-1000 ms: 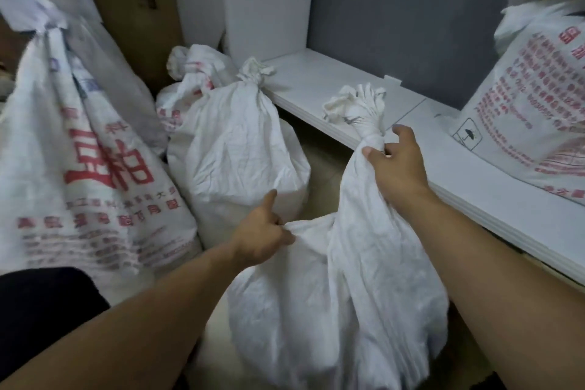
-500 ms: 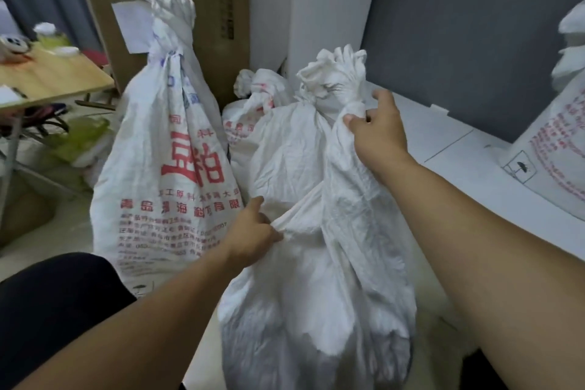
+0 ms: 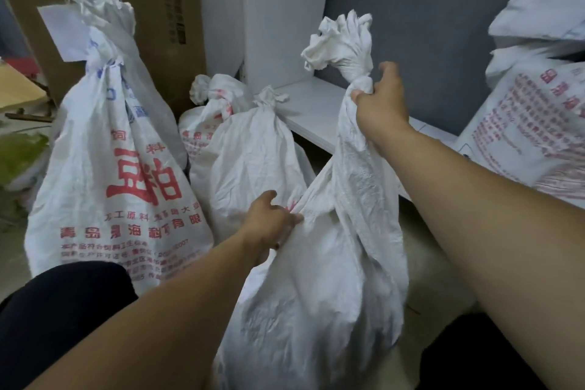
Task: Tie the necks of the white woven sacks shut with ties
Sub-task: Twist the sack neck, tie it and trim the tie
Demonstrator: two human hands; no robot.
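Beside the red-lettered sack (image 3: 120,168), right hand (image 3: 381,104) and left hand (image 3: 269,225) grip the plain sack (image 3: 332,263).

The near middle is filled by the held sack (image 3: 319,279), its neck gripped by the right hand (image 3: 380,104) and its shoulder pinched by the left hand (image 3: 269,225). Just left stands a tall printed sack (image 3: 117,174); behind are two smaller tied sacks (image 3: 256,155), touching one another, so no gap opens there. To the right a white shelf (image 3: 313,108) lies bare at its far end, but a printed sack (image 3: 531,123) blocks its right part.
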